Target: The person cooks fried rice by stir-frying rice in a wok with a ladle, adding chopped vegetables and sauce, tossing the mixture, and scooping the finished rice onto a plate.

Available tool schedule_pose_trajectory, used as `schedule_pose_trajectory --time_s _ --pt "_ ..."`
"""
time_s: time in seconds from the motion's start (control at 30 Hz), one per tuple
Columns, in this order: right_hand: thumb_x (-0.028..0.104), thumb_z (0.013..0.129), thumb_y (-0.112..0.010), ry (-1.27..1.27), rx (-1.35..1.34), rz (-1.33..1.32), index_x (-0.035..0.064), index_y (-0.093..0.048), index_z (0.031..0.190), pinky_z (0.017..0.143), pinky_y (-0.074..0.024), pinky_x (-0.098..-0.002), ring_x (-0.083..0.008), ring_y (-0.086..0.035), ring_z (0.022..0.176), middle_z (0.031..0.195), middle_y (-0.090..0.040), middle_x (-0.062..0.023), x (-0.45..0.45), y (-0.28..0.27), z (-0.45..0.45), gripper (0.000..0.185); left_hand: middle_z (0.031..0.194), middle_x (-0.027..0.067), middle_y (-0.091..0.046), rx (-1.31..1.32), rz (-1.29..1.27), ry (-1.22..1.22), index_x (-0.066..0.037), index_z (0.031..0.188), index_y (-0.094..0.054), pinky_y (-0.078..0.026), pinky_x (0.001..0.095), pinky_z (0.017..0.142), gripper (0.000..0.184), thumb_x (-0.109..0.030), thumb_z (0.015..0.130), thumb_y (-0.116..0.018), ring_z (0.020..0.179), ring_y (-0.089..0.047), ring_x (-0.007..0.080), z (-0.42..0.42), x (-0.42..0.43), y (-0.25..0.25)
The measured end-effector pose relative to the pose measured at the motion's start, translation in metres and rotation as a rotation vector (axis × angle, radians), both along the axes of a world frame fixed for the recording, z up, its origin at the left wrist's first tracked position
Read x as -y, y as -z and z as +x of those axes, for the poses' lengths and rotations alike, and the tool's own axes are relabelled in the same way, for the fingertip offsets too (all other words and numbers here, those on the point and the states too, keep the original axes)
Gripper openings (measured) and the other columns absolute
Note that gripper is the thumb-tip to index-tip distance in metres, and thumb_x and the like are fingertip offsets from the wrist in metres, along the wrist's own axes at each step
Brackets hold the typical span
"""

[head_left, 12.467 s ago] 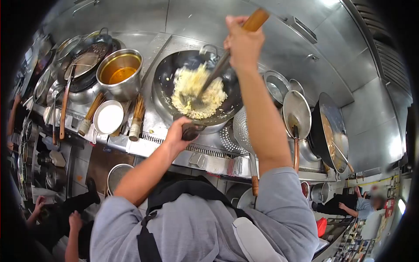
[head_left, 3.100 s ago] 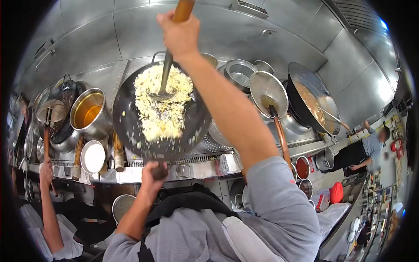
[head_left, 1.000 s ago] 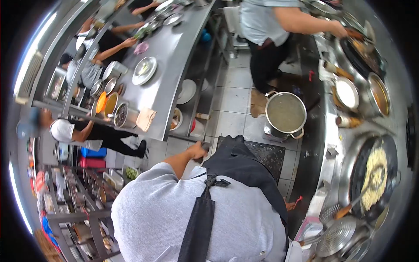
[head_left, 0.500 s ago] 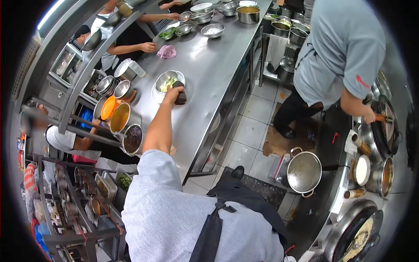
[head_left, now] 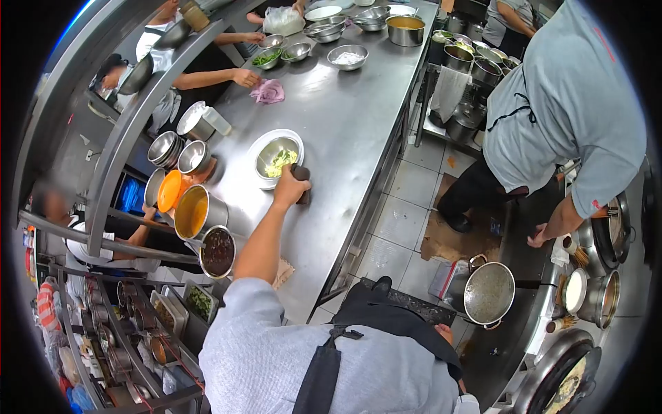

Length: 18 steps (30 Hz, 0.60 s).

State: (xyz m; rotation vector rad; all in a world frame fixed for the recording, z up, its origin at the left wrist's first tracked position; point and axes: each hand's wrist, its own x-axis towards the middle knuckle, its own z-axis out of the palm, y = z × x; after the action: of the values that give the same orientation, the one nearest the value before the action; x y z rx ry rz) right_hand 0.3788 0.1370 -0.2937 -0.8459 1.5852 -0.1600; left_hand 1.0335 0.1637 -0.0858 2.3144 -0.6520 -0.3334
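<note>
My left hand point(head_left: 290, 188) reaches out over the steel table, closed around a dark brown folded cloth point(head_left: 301, 175) at the near rim of a metal bowl point(head_left: 265, 160). Pale green and yellow shreds of food point(head_left: 281, 163) lie in the bowl. Around and under the bowl shows a white round dish point(head_left: 254, 150); whether the two touch I cannot tell. My right hand point(head_left: 445, 333) is low beside the black apron, mostly hidden, with its fingers unclear.
Pots of orange liquid point(head_left: 192, 210) and dark sauce point(head_left: 219, 250) stand at the left. A pink cloth point(head_left: 267, 91) lies near a co-worker's hand point(head_left: 245, 77). Another co-worker point(head_left: 552, 103) stands at the stove side. A large pot point(head_left: 489, 293) is low on the right.
My left hand and the bowl sit further right and lower in view, as the view has shifted. My right hand now shows. The stove-side co-worker's hand has left the pan handle.
</note>
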Motion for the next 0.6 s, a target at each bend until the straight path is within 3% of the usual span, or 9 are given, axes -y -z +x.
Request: schedule_pose_trajectory --time_s 0.03,0.13,0.27,0.3,0.33,0.37,0.47,0.53,0.6 --pt "0.019 0.089 -0.068 0.017 -0.020 0.000 0.0016 -0.057 0.125 0.058 -0.0523 -0.0298 -0.0167 -0.065 0.070 0.092 -0.069 -0.0074 0.000 0.001 0.001 0.041 0.116 0.0216 -0.062 0.048 -0.045 -0.021 0.001 0.134 -0.039 -0.050 0.0391 0.090 0.076 -0.018 0.068 -0.072 0.104 -0.063 0.0335 -0.004 -0.004 -0.005" --pt "0.020 0.087 -0.069 -0.357 -0.083 -0.251 0.0012 -0.057 0.125 0.064 -0.0536 -0.0315 -0.0184 -0.067 0.075 0.096 -0.069 -0.0094 0.004 0.022 0.001 0.044 0.107 0.0205 -0.066 0.149 -0.091 -0.094 -0.004 0.130 -0.042 -0.051 0.0410 0.084 0.066 -0.019 0.072 -0.071 0.098 -0.065 0.0363 -0.017 -0.015 -0.021" --pt "0.020 0.087 -0.067 -0.367 -0.027 -0.511 0.0041 -0.056 0.129 0.077 -0.0533 -0.0377 -0.0272 -0.068 0.085 0.100 -0.069 -0.0162 0.029 0.008 0.037 0.046 0.104 0.0203 -0.067 0.425 -0.072 0.164 -0.005 0.128 -0.046 -0.051 0.0447 0.081 0.069 -0.018 0.068 -0.077 0.095 -0.064 0.0397 -0.051 -0.014 -0.040" --pt "0.020 0.088 -0.066 -0.424 -0.053 -0.592 0.0052 -0.055 0.131 0.082 -0.0526 -0.0398 -0.0304 -0.068 0.090 0.102 -0.069 -0.0183 0.043 -0.010 0.049 0.047 0.104 0.0201 -0.067 0.476 -0.088 0.259 -0.005 0.128 -0.047 -0.051 0.0453 0.080 0.070 -0.018 0.066 -0.078 0.095 -0.064 0.0401 -0.066 -0.009 -0.048" --pt "0.020 0.089 -0.064 -0.398 0.050 -0.762 0.0069 -0.052 0.135 0.085 -0.0515 -0.0425 -0.0343 -0.066 0.097 0.103 -0.068 -0.0208 0.053 -0.066 0.078 0.049 0.100 0.0190 -0.067 0.510 -0.092 0.344 -0.006 0.127 -0.049 -0.051 0.0456 0.077 0.073 -0.016 0.062 -0.079 0.089 -0.064 0.0393 -0.086 0.000 -0.060" --pt "0.016 0.090 -0.063 -0.402 0.044 -0.740 0.0091 -0.048 0.140 0.085 -0.0518 -0.0406 -0.0326 -0.066 0.097 0.106 -0.067 -0.0205 0.065 -0.126 0.104 0.054 0.097 0.0197 -0.066 0.547 -0.130 0.472 -0.005 0.126 -0.048 -0.051 0.0454 0.075 0.073 -0.014 0.061 -0.079 0.087 -0.064 0.0403 -0.103 0.011 -0.068" --pt "0.009 0.090 -0.064 -0.481 0.095 -1.125 0.0153 -0.045 0.144 0.083 -0.0514 -0.0357 -0.0282 -0.065 0.098 0.113 -0.066 -0.0131 0.091 -0.253 0.151 0.057 0.092 0.0198 -0.065 0.591 -0.258 0.853 -0.005 0.125 -0.048 -0.051 0.0452 0.073 0.073 -0.012 0.059 -0.079 0.084 -0.063 0.0410 -0.157 0.050 -0.084" --pt "0.010 0.088 -0.066 -0.477 0.047 -1.429 0.0166 -0.047 0.143 0.079 -0.0517 -0.0374 -0.0286 -0.064 0.094 0.110 -0.066 -0.0097 0.106 -0.292 0.155 0.058 0.091 0.0188 -0.065 0.582 -0.368 1.094 -0.005 0.123 -0.049 -0.051 0.0451 0.073 0.072 -0.011 0.057 -0.079 0.083 -0.063 0.0405 -0.200 0.079 -0.091" --pt "0.011 0.085 -0.068 -0.488 -0.020 -1.512 0.0154 -0.053 0.134 0.074 -0.0514 -0.0405 -0.0303 -0.064 0.087 0.100 -0.065 -0.0092 0.112 -0.315 0.145 0.051 0.091 0.0173 -0.065 0.576 -0.509 1.300 -0.005 0.121 -0.050 -0.050 0.0450 0.074 0.071 -0.010 0.057 -0.079 0.082 -0.063 0.0397 -0.244 0.104 -0.098"
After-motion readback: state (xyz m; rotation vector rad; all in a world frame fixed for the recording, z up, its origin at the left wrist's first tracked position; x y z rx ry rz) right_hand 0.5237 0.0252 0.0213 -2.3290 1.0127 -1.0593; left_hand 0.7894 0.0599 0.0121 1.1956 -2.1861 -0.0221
